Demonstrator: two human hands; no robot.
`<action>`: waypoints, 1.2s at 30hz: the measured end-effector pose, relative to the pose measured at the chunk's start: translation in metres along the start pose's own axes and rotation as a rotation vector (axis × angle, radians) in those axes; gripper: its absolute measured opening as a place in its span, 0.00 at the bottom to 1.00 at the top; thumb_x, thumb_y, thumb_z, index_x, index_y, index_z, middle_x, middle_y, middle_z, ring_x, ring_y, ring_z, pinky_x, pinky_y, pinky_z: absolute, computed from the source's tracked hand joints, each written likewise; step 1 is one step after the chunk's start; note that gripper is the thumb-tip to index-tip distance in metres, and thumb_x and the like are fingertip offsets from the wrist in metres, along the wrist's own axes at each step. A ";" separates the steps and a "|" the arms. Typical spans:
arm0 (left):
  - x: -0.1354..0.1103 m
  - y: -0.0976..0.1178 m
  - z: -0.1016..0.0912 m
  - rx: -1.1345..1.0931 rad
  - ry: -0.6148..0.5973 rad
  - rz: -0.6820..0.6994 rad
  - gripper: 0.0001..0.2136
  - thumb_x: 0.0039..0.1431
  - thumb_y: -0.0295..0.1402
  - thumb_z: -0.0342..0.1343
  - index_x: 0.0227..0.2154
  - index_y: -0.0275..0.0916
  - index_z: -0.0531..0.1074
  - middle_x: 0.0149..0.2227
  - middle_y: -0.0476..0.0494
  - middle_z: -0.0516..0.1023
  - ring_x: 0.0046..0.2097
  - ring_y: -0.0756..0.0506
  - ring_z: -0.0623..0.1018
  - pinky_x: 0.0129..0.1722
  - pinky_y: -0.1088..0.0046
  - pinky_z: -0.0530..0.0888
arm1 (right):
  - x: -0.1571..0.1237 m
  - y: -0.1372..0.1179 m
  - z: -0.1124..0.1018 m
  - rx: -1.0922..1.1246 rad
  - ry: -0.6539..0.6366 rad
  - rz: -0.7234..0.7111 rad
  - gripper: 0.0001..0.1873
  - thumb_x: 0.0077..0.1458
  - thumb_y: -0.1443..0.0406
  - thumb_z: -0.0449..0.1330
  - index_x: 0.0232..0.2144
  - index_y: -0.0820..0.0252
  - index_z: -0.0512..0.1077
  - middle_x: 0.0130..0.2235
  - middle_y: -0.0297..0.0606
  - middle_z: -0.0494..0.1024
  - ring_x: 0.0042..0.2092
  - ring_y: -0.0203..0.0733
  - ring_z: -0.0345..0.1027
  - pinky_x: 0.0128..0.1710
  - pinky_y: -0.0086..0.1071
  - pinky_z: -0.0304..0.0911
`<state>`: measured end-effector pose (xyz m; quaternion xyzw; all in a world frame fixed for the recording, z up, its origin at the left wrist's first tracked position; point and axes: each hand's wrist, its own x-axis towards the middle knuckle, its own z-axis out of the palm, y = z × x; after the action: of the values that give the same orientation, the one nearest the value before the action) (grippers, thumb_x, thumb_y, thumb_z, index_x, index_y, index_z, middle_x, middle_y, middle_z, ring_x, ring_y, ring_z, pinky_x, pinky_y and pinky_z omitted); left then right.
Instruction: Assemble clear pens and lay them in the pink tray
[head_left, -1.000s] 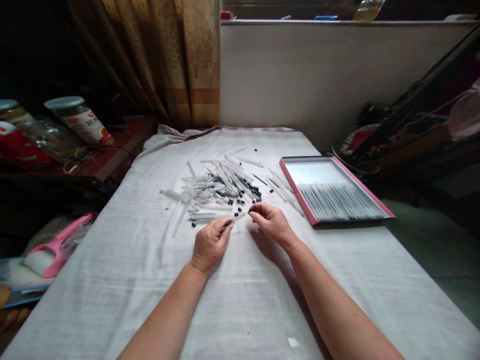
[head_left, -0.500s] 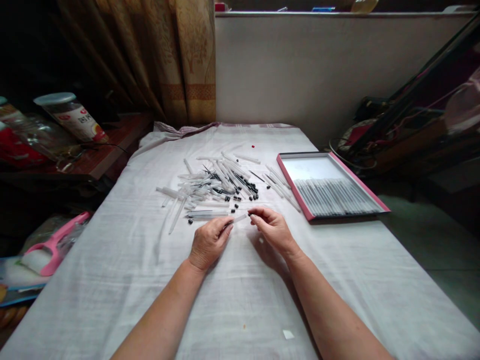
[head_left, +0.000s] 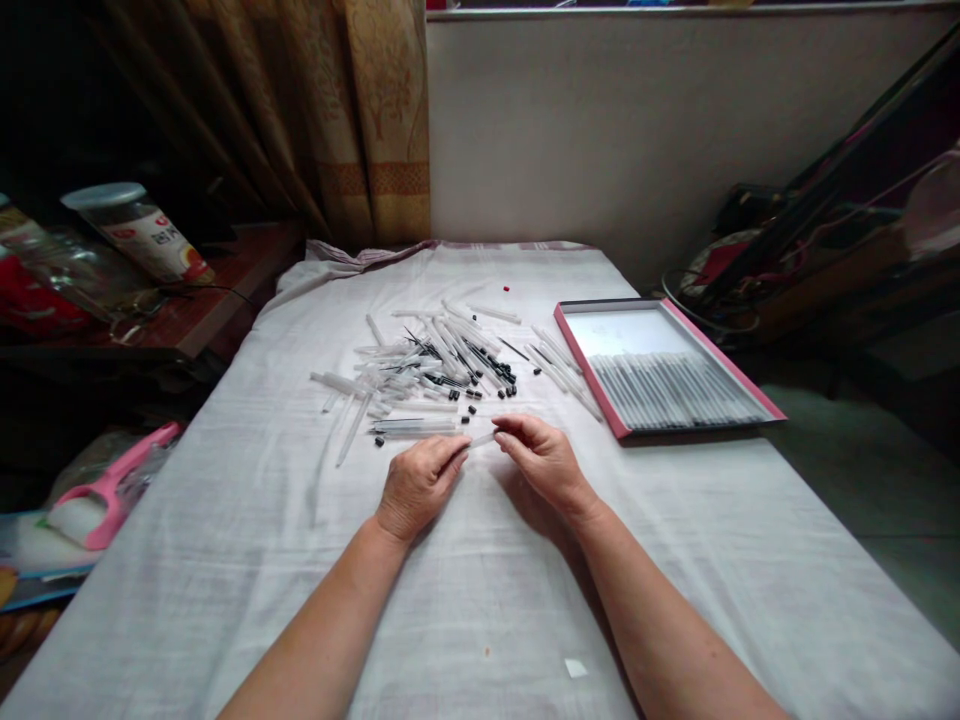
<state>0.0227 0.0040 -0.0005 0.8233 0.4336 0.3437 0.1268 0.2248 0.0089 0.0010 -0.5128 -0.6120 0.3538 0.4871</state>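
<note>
My left hand (head_left: 421, 482) is closed around a translucent pen barrel (head_left: 481, 440), whose right part sticks out past the thumb. At the barrel's other end, the thumb and fingers of my right hand (head_left: 541, 460) pinch closely; a small dark part shows at their tips, mostly hidden. Beyond my hands lies a loose heap of clear pen barrels (head_left: 352, 425) mixed with thin dark refills (head_left: 514, 350). Small black plugs (head_left: 379, 442) are scattered along the heap's near edge.
To the right, a pink-edged box (head_left: 616, 425) holds a row of assembled pens (head_left: 675, 390). White cloth (head_left: 247, 560) covers the table. A tiny red piece (head_left: 506, 289) lies far back, a white scrap (head_left: 575, 668) near the front. Pink-handled scissors (head_left: 112, 490) are at left.
My right fingertips have closed in on the barrel's end, and the black plug between them is now mostly covered. My left hand stays nearly still. The view has tilted slightly.
</note>
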 end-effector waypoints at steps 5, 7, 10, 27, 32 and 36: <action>0.000 0.001 -0.001 -0.007 -0.017 0.026 0.10 0.64 0.31 0.52 0.45 0.41 0.75 0.40 0.44 0.82 0.41 0.46 0.80 0.42 0.71 0.76 | 0.000 -0.004 -0.005 -0.162 -0.076 0.014 0.12 0.56 0.58 0.57 0.25 0.58 0.73 0.25 0.35 0.75 0.28 0.38 0.67 0.31 0.30 0.63; 0.000 0.002 -0.001 -0.002 -0.015 0.047 0.10 0.64 0.31 0.52 0.44 0.41 0.75 0.39 0.44 0.82 0.41 0.46 0.81 0.42 0.71 0.76 | 0.000 -0.005 -0.006 -0.246 -0.087 -0.008 0.17 0.57 0.57 0.55 0.20 0.57 0.70 0.22 0.34 0.72 0.25 0.36 0.64 0.29 0.30 0.60; 0.000 0.004 -0.001 -0.008 -0.032 0.059 0.10 0.64 0.31 0.52 0.44 0.42 0.76 0.39 0.44 0.82 0.41 0.46 0.81 0.42 0.72 0.76 | 0.000 -0.003 -0.006 -0.298 -0.115 -0.004 0.24 0.60 0.54 0.51 0.15 0.57 0.65 0.18 0.33 0.69 0.22 0.35 0.62 0.26 0.29 0.57; 0.002 0.005 -0.002 -0.048 -0.032 0.009 0.10 0.63 0.31 0.53 0.44 0.42 0.75 0.40 0.43 0.82 0.41 0.46 0.81 0.42 0.71 0.77 | -0.002 -0.002 -0.010 -0.215 -0.138 0.041 0.18 0.58 0.57 0.54 0.20 0.58 0.70 0.20 0.34 0.71 0.24 0.36 0.65 0.26 0.29 0.61; 0.002 0.003 -0.001 -0.064 -0.014 -0.001 0.10 0.63 0.32 0.53 0.44 0.42 0.76 0.39 0.43 0.82 0.41 0.46 0.81 0.42 0.71 0.77 | -0.003 0.000 -0.013 -0.047 -0.201 0.088 0.12 0.56 0.59 0.56 0.40 0.58 0.74 0.33 0.37 0.78 0.26 0.37 0.69 0.27 0.29 0.64; 0.001 0.003 -0.001 -0.059 -0.025 0.003 0.09 0.63 0.32 0.53 0.44 0.42 0.76 0.39 0.43 0.82 0.41 0.46 0.81 0.42 0.71 0.77 | -0.002 -0.001 -0.012 -0.119 -0.194 0.045 0.09 0.56 0.61 0.56 0.30 0.58 0.74 0.27 0.35 0.76 0.28 0.38 0.68 0.29 0.29 0.63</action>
<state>0.0243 0.0029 0.0025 0.8240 0.4205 0.3464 0.1559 0.2360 0.0062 0.0048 -0.5177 -0.6645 0.3757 0.3864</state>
